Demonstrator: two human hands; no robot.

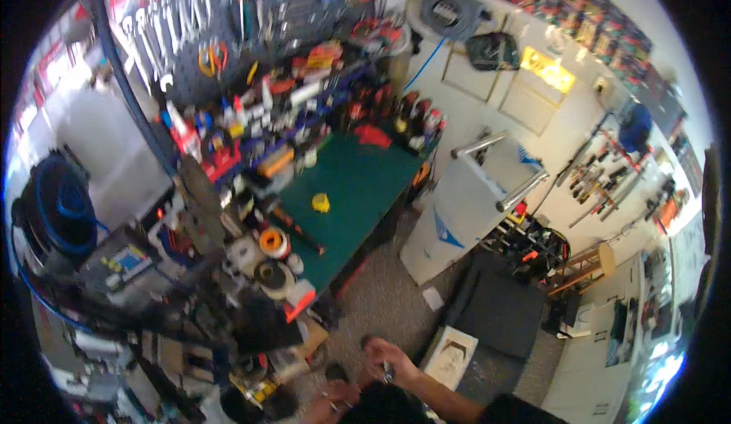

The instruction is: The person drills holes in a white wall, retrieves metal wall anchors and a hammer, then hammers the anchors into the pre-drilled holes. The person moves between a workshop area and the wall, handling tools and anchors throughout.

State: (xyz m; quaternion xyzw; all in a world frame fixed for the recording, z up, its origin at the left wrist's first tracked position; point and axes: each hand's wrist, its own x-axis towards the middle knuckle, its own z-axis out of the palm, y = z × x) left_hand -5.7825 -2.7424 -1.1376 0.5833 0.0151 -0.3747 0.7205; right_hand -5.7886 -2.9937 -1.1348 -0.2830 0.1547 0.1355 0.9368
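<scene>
My right hand (383, 358) reaches in from the lower right with its fingers curled. A small shiny metal piece (389, 372) shows against the palm side, too blurred to name. Lower and to the left, my left hand (333, 401) is close beside it, partly cut off by the lower edge. A small bright glint sits on or by its fingers, which are smeared by motion. Both hands are above the floor, off the near end of the green-topped workbench (358, 176). On that top lies a yellow tape measure (320, 202).
Tape rolls (272, 243) and tools crowd the bench's left side, below a pegboard (183, 66) of wrenches. A tall white bin with tubular handles (449, 218) stands right of the bench. Nearer are a dark padded block (495, 306) and a pale tray (451, 355).
</scene>
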